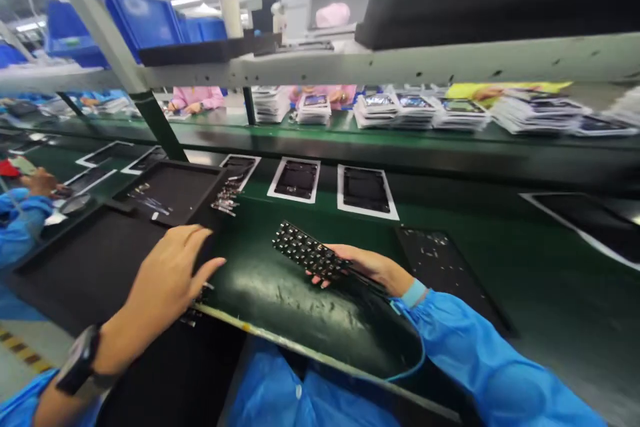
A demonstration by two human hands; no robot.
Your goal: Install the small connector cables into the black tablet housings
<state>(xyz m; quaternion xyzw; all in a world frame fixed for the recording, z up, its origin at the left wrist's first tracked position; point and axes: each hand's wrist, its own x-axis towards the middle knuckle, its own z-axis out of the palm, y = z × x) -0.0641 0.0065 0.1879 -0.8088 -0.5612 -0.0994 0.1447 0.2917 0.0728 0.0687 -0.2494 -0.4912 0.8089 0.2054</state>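
Note:
My right hand (pixel 373 267) grips one end of a flat black strip (pixel 307 250) with rows of small shiny parts on its face. The strip is tilted and held above the green bench surface (pixel 260 300). My left hand (pixel 167 273) is over the right edge of a black tray (pixel 75 260), thumb apart from the fingers, with nothing visible in it. Part of the fingers is turned away from view. Small metallic parts (pixel 226 200) lie in a cluster beyond my left hand. A blue cord runs from my right wristband (pixel 414 293) down to the bench's front edge.
Framed black panels (pixel 295 180) lie in a row across the bench. A dark board (pixel 445 267) rests beside my right forearm. Another black tray (pixel 173 190) sits behind the first. Stacks of tablet-like items (pixel 377 110) stand beyond a shelf post (pixel 155 120). A co-worker's hand (pixel 40 183) is at far left.

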